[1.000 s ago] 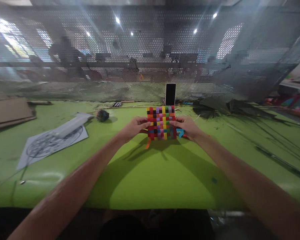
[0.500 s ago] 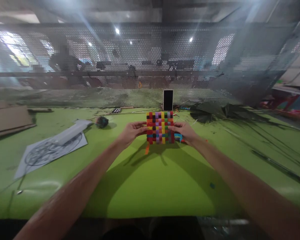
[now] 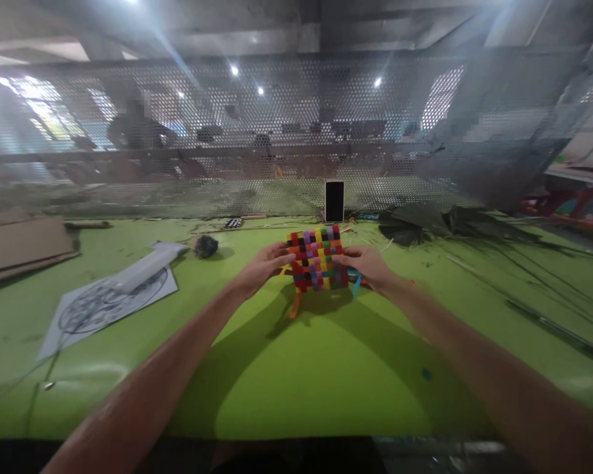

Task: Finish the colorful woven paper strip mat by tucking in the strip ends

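The woven strip mat (image 3: 317,258) had tilted at frame centre; left hand (image 3: 267,264) and right hand (image 3: 369,264) pinched its side edges, grips closed, steadying it above the counter (image 3: 296,375).

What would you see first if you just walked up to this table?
The bright woven square of coloured strips jumps out first, held up at the middle of the green table between the left hand and right hand. Behind it a dark phone stands upright in front of the perforated screen, and a paper with a round drawing lies to the left.
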### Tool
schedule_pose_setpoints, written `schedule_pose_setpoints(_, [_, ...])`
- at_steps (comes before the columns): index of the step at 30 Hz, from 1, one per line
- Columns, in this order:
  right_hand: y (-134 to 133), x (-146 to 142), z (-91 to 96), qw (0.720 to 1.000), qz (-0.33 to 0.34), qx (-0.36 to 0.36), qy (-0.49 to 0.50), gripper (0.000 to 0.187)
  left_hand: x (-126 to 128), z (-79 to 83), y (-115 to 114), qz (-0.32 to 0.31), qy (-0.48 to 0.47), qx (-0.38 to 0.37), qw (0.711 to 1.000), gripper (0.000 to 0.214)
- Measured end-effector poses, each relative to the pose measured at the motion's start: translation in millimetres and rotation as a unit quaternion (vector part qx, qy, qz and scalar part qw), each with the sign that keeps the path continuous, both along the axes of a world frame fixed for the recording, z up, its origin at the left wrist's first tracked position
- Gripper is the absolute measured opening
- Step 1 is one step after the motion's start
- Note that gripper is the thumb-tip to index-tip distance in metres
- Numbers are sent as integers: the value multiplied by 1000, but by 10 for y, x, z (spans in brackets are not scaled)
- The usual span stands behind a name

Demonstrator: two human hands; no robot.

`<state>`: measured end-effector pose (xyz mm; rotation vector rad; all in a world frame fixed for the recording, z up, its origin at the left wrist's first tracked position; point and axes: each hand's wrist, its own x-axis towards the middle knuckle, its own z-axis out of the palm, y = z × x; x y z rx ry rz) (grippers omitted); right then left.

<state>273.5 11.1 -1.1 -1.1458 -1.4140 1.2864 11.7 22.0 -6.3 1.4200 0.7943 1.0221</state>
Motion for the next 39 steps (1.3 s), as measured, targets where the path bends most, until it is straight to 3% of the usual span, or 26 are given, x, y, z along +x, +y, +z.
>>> schedule_pose_setpoints(6, [-67,-81,6,999,44,9,12,28,125,11,-64,114,-17,34,993,53])
schedule_pose_setpoints(10, [-116,-105,48,999,46,11,14,31,133,32,-81,146,-65,25,987,43])
schedule_pose_setpoints(18, [-90,-100,20,999,42,23,-5,35,58,3,-29,125,-30,17,992,44])
schedule_pose_setpoints(31, [-42,-56,-11,998,22,-46,43,25,61,24,1,62,-45,15,997,39])
schedule_pose_setpoints(39, [7,-3,-17,998,11,-42,48,23,3,19,51,34,-14,18,999,38])
